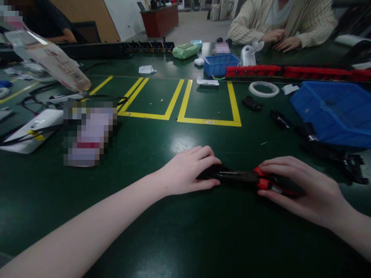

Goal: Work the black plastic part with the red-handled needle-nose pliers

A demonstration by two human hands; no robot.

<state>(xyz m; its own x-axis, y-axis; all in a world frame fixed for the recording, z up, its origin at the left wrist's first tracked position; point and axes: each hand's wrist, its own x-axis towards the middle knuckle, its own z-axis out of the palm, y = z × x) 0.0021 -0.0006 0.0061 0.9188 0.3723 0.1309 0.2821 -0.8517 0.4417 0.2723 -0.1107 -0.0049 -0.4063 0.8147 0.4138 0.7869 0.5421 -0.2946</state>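
My right hand (301, 189) is closed around the red handles of long-nose pliers (243, 176), whose dark jaws point left. My left hand (194, 170) is wrapped round a small black part (213, 171) on the green table, thumb on the near side and fingers over the far side. The tips of the pliers reach this part beside my left fingers; whether the jaws grip it I cannot tell. Most of the black part is hidden under my left hand.
Black plastic parts (333, 152) lie at the right by a large blue bin (333, 112). Beyond my hands are yellow tape marks (208, 122), a white tape roll (263, 89) and a small blue bin (220, 65). A phone-like item (92, 135) lies left. A co-worker's hands (279, 40) rest opposite.
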